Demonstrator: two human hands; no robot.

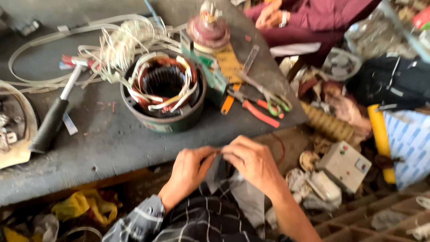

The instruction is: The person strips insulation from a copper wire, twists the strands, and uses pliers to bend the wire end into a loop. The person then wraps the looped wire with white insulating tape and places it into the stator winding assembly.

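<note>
The left hand (188, 172) and the right hand (251, 162) meet in front of the person's body, just below the edge of the worktop (112, 143). Both hands pinch one thin grey sheet (244, 195). The fingers of each grip are closed together on its top edge, and the sheet hangs down from there over the checked sleeve (188, 222). The picture is blurry, so I cannot tell what the sheet is made of.

On the grey worktop, above the hands, stands a round green motor shell (163, 92) with copper wire coils and white strips inside. It has a small label low on its side, too blurred to make out. A hammer (53, 116) with a black handle lies to the left. Pliers (251, 107) with orange handles lie to the right of the motor shell. Behind it stands a dark red round part (208, 31) next to a yellow card (228, 62). A bundle of white wires (116, 45) lies at the back.

On the floor to the right sits a small grey box (346, 165) with coloured buttons. Near it lie a yellow tube (380, 134) and a white package with blue stripes (410, 143). Another person's hand (270, 15), in a dark red sleeve, rests at the top.
</note>
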